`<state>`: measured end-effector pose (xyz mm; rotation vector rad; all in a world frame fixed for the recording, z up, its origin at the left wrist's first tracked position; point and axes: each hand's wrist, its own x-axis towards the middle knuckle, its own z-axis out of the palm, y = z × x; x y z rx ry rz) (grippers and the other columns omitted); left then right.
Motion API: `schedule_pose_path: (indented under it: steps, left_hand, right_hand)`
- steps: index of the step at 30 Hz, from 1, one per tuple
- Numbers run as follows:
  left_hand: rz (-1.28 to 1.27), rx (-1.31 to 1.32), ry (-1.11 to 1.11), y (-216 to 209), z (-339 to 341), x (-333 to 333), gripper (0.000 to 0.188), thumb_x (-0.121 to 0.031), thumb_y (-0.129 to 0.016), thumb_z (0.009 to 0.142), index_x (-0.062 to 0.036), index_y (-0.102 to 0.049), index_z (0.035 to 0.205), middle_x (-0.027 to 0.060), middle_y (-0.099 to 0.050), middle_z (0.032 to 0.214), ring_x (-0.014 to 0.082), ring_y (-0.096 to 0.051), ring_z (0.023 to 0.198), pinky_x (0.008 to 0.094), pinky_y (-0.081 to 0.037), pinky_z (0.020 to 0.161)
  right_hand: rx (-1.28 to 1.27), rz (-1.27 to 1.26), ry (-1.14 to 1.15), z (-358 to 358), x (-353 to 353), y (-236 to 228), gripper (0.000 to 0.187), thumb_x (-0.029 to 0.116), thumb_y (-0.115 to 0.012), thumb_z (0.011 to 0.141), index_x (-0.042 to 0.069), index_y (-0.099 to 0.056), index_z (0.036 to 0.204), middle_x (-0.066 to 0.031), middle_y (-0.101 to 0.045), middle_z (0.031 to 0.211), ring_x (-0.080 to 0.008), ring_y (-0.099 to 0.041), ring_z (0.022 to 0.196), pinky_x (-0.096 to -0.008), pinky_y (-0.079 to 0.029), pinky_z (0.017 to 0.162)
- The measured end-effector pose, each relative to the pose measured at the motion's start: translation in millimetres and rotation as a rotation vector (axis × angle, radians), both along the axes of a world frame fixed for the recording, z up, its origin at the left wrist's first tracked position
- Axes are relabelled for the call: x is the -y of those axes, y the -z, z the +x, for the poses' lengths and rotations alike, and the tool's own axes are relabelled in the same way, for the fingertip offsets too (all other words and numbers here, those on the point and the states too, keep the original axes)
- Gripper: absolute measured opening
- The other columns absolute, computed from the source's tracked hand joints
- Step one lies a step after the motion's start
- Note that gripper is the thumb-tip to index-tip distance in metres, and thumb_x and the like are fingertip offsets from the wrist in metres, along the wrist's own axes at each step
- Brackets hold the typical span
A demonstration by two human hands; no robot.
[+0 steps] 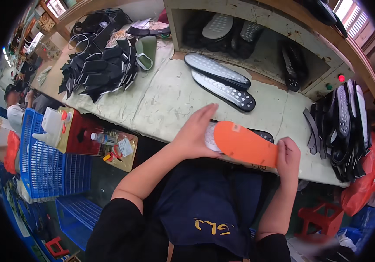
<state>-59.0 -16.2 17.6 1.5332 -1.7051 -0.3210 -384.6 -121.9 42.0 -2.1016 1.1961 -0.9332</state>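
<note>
At the table's near edge, my left hand [195, 136] grips the left end of a shoe sole [210, 139] with a pale, dimpled inner face and a dark rim. An orange insole-shaped sheet [246, 143] lies over most of that sole. My right hand [288, 158] is closed around the sheet's right end. The dark right end of the sole [266, 136] shows behind the sheet. Two more soles lie farther back on the table, an upper one [218, 70] and a lower one [224, 91], overlapping each other.
A metal box oven [257, 48] with soles inside stands at the back. Black strip pieces [102, 67] are heaped at the left, beside a green roll [146, 52]. Soles [343, 113] pile at the right edge. Blue crates [43, 157] and a plastic tray [126, 163] are lower left.
</note>
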Motion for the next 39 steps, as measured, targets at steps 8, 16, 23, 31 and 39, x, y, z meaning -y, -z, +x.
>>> schedule_pose_path:
  steps: [8,16,23,31,39]
  left_hand:
    - [0.082,-0.057,0.069,8,35,-22,0.101,-0.044,-0.101,0.061,-0.0028,-0.061,0.144,0.0201,-0.066,0.142,0.0400,-0.061,0.135,0.0494,-0.045,0.119]
    - [0.053,-0.073,0.066,28,42,-22,0.082,-0.041,-0.100,0.066,-0.0023,-0.071,0.132,0.0187,-0.069,0.141,0.0375,-0.064,0.132,0.0514,-0.045,0.120]
    - [0.080,-0.130,0.084,27,48,-23,0.078,-0.040,-0.099,0.067,-0.0018,-0.073,0.131,0.0186,-0.070,0.140,0.0373,-0.065,0.132,0.0522,-0.044,0.122]
    - [0.065,-0.140,0.071,31,45,-22,0.075,-0.038,-0.100,0.068,-0.0005,-0.075,0.128,0.0183,-0.072,0.137,0.0367,-0.066,0.133,0.0526,-0.044,0.122]
    - [0.074,-0.124,0.070,30,45,-20,0.074,-0.036,-0.101,0.066,0.0000,-0.076,0.126,0.0179,-0.073,0.136,0.0358,-0.066,0.134,0.0527,-0.044,0.122]
  right_hand:
    - [-0.414,-0.187,-0.049,53,6,-16,0.017,0.014,-0.066,0.102,0.001,-0.064,0.092,-0.0161,-0.067,0.089,-0.0399,-0.065,0.085,-0.0477,-0.053,0.074]
    - [-0.480,-0.228,-0.096,75,13,-15,0.019,0.015,-0.065,0.104,0.001,-0.063,0.092,-0.0158,-0.065,0.087,-0.0388,-0.064,0.084,-0.0479,-0.053,0.072]
    - [-0.469,-0.142,-0.086,79,10,-10,0.020,0.015,-0.064,0.105,0.000,-0.063,0.092,-0.0161,-0.064,0.086,-0.0387,-0.062,0.082,-0.0473,-0.052,0.072]
    - [-0.442,-0.154,-0.081,75,9,-5,0.016,0.013,-0.063,0.105,0.000,-0.066,0.095,-0.0163,-0.063,0.086,-0.0383,-0.062,0.083,-0.0463,-0.051,0.073]
    - [-0.125,-0.453,0.025,80,14,-30,0.017,0.009,-0.060,0.106,0.001,-0.075,0.106,-0.0124,-0.066,0.087,-0.0277,-0.061,0.081,-0.0391,-0.049,0.075]
